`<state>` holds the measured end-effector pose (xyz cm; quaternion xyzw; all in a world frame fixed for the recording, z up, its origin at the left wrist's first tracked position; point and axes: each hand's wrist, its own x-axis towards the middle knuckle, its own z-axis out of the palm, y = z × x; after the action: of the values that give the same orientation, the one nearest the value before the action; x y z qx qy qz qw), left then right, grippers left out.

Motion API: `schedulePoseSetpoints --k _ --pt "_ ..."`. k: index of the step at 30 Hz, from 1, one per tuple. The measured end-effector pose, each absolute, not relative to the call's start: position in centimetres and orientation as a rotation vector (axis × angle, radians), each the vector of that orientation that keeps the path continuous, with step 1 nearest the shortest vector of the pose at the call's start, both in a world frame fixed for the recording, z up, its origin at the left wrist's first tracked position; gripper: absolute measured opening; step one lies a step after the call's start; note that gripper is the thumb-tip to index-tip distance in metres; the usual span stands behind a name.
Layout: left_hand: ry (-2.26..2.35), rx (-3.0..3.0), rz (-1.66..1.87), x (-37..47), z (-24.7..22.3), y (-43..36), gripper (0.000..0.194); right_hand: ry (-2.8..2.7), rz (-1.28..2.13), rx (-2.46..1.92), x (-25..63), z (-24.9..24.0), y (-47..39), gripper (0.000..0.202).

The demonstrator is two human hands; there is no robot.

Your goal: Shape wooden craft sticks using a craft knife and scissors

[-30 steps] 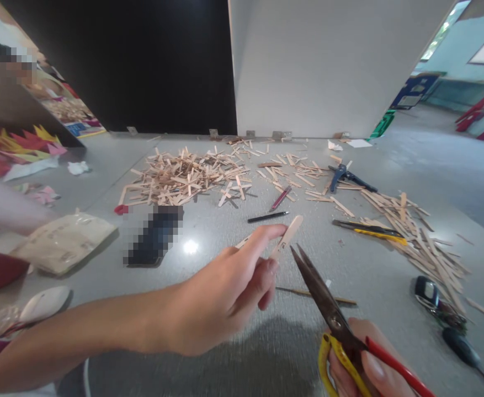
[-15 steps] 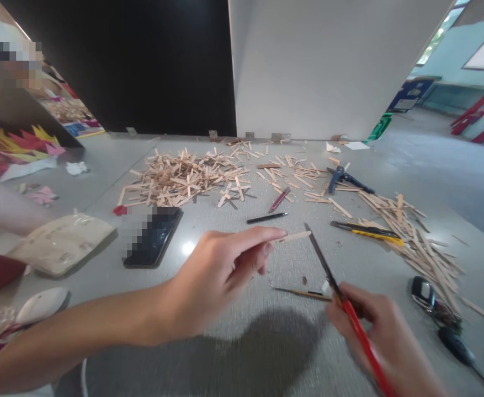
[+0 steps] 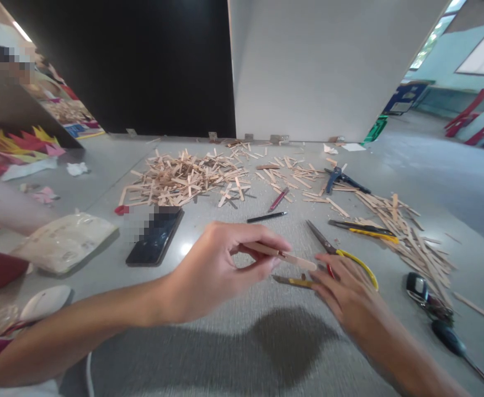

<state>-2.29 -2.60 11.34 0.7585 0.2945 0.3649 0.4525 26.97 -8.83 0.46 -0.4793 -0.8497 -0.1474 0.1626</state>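
In the middle, my left hand [image 3: 233, 275] pinches a wooden craft stick [image 3: 299, 260] between thumb and fingertips; a break or joint shows partway along it. My right hand [image 3: 341, 284] is open, palm down, fingers spread near the stick's free end. Partly under those fingers lie scissors [image 3: 321, 237] with yellow and red handles. A thin yellow craft knife [image 3: 293, 282] also reaches beneath my right fingertips; whether they touch it I cannot tell. A black pen [image 3: 267, 217] and a small dark red stick-shaped tool [image 3: 278, 199] lie beyond.
A heap of craft sticks [image 3: 184, 179] lies at the back, with more sticks [image 3: 421, 248] on the right. Pliers [image 3: 340, 179], a yellow-and-black cutter [image 3: 366, 229], keys [image 3: 418, 289] and a screwdriver [image 3: 448, 337] are there too. A phone [image 3: 157, 237], plastic packet [image 3: 65, 242] and white mouse [image 3: 46, 302] stand left.
The scissors have left my right hand's grip and now lie on the table. That hand has opened and shifted up and left. My left hand has turned the stick slightly, its free end lower.
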Motion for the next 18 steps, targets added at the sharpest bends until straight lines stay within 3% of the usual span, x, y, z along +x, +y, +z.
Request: schedulePoseSetpoints --k 5,12,18 --pt "0.77 1.735 0.902 -2.1 11.2 -2.8 0.02 -2.419 -0.176 -1.338 25.9 -0.5 -8.8 0.039" --pt "0.769 1.729 0.819 -2.1 11.3 -2.0 0.011 -1.791 0.246 -1.527 24.6 0.9 -9.8 0.014" --pt "0.814 1.563 0.647 -1.5 10.2 -1.3 0.004 -1.335 0.882 -1.376 23.5 2.5 -11.6 0.029"
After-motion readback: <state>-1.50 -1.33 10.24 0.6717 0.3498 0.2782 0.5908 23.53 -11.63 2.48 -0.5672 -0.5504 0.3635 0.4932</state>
